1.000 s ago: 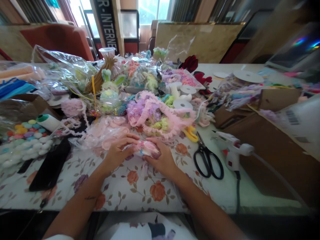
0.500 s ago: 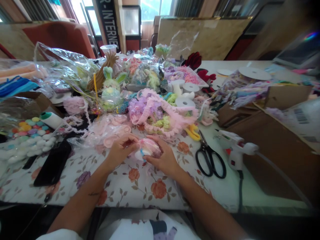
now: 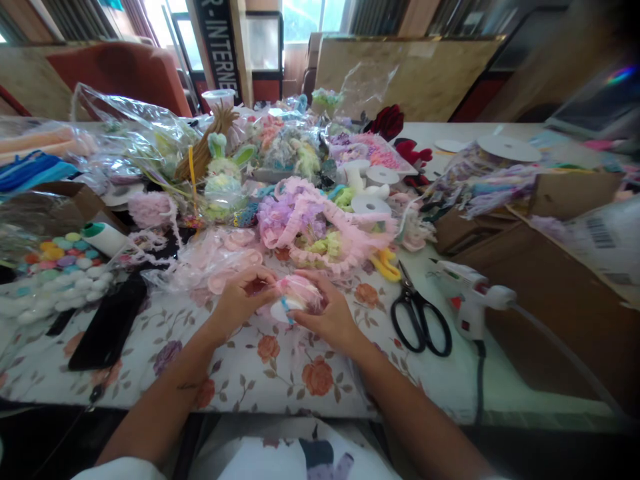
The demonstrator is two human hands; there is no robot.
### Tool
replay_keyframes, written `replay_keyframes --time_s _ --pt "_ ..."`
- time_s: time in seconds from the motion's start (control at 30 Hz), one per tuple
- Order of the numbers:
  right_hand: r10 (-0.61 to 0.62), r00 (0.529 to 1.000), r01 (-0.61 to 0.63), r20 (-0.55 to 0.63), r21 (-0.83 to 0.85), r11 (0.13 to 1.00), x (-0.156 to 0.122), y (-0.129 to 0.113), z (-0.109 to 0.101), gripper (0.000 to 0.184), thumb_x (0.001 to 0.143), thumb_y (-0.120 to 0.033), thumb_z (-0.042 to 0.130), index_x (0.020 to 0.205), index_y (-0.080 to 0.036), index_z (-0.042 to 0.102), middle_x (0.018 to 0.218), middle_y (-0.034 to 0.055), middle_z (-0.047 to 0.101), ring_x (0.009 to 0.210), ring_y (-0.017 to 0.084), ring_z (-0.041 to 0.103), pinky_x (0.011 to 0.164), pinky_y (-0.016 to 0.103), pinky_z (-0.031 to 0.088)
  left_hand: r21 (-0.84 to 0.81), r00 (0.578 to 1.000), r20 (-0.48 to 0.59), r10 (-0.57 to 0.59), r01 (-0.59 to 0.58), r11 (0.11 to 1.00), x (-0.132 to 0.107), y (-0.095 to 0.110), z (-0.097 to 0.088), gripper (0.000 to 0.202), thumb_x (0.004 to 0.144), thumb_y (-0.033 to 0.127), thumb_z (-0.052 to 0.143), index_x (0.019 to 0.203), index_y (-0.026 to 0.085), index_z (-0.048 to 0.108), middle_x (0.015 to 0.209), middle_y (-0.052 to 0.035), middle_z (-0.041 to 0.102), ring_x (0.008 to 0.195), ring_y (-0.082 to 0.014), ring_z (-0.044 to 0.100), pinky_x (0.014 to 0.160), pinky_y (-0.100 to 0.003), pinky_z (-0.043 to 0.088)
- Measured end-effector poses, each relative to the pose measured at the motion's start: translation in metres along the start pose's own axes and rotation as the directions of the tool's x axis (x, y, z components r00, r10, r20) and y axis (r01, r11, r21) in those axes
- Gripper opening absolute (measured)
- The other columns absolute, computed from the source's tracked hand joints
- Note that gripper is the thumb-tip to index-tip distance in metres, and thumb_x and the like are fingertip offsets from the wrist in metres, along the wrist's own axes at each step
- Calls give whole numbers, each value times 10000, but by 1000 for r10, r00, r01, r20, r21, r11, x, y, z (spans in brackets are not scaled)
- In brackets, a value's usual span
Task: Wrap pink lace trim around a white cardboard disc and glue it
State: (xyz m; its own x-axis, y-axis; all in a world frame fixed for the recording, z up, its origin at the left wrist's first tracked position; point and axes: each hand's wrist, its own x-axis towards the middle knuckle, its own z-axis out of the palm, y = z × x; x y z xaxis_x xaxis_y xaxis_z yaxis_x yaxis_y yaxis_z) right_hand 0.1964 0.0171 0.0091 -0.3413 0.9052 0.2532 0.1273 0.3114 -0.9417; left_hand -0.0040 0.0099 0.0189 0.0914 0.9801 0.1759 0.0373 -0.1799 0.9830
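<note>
Between my hands, just above the flowered tablecloth (image 3: pixel 240 373), is a small rounded pink and white bundle (image 3: pixel 299 293) with a bit of blue on its front; its exact kind I cannot make out. My right hand (image 3: pixel 333 317) wraps its right side, thumb in front and fingers behind. At its left edge my left hand (image 3: pixel 249 293) is closed in a pinch, thumb against fingers; any thin strand between them is too small to make out. Pink ruffled ribbon (image 3: pixel 340 227) lies just beyond the hands, and a clear bag of pink pieces (image 3: pixel 215 260) is near my left hand.
Black-handled scissors (image 3: pixel 420 320) and a white glue gun (image 3: pixel 470 300) with its cord lie to the right, before a cardboard box (image 3: pixel 545 300). At left are a black phone (image 3: pixel 107 327), pompoms (image 3: pixel 70 287) and a thread spool (image 3: pixel 105 240). Craft materials pile up across the back.
Both hands keep nearly the same place and grip on the bundle. The bundle looks turned very slightly; the clear bag by my left hand has shifted a little to the right.
</note>
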Motion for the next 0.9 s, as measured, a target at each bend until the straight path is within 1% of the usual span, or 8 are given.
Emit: replay_keyframes --time_s 0.07,0.17,0.3,0.4,0.5,0.6,0.7,0.9 --pt "-10 999 11 31 -32 999 0 0 -1 587 668 -285 801 1211 -223 585 1190 64 634 1092 254 598 941 362 473 -32 997 53 -63 65 997 1 2 -4 209 710 290 777 808 156 648 815 -28 640 742 -130 591 662 -239 487" --pt "-15 996 22 87 -83 996 0 0 -3 572 685 -260 777 1222 -224 582 1195 62 636 1109 254 595 945 360 473 -33 982 131 -139 144 989 1 3 -9 267 716 276 778 922 169 646 864 -23 642 755 -122 599 661 -227 489" --pt "11 993 -1 120 -85 996 -1 -1 -4 581 699 -255 764 1245 -231 570 1210 59 631 1105 246 599 934 353 476 -34 973 185 -138 146 989 0 3 -13 287 726 254 772 970 172 647 930 -33 646 839 -134 613 748 -242 501" --pt "23 992 -15 121 -62 998 -1 -1 -4 587 703 -252 763 1256 -234 565 1220 58 625 1107 243 597 919 343 479 -45 974 180 -137 147 988 0 0 -12 287 732 246 768 982 168 649 934 -37 638 857 -137 606 768 -246 496" --pt "17 993 -9 114 -63 998 -1 1 -3 587 697 -245 770 1249 -237 572 1224 54 625 1127 247 585 919 341 478 -67 976 171 -139 152 986 -1 -3 -11 291 737 249 765 992 171 648 926 -35 627 843 -134 595 745 -238 489" --pt "25 995 -21 96 -49 999 0 3 -2 580 687 -242 779 1234 -240 584 1217 52 626 1123 247 584 918 341 478 -48 983 140 -120 128 991 -3 -8 -9 288 742 249 761 1000 182 654 940 -36 623 861 -137 589 758 -238 483" --pt "51 995 -51 82 -8 999 0 3 -2 585 670 -243 794 1220 -234 593 1207 50 623 1075 235 602 903 334 481 -36 991 104 -82 86 996 -4 -12 -5 279 751 248 754 1006 190 658 941 -35 625 890 -143 587 788 -245 476" --pt "134 990 -138 48 92 986 2 3 1 596 623 -240 817 1182 -227 611 1143 51 631 952 217 626 781 302 512 30 998 50 -22 21 999 -7 -12 2 224 806 277 699 1009 191 660 934 -39 627 871 -145 579 781 -249 464"
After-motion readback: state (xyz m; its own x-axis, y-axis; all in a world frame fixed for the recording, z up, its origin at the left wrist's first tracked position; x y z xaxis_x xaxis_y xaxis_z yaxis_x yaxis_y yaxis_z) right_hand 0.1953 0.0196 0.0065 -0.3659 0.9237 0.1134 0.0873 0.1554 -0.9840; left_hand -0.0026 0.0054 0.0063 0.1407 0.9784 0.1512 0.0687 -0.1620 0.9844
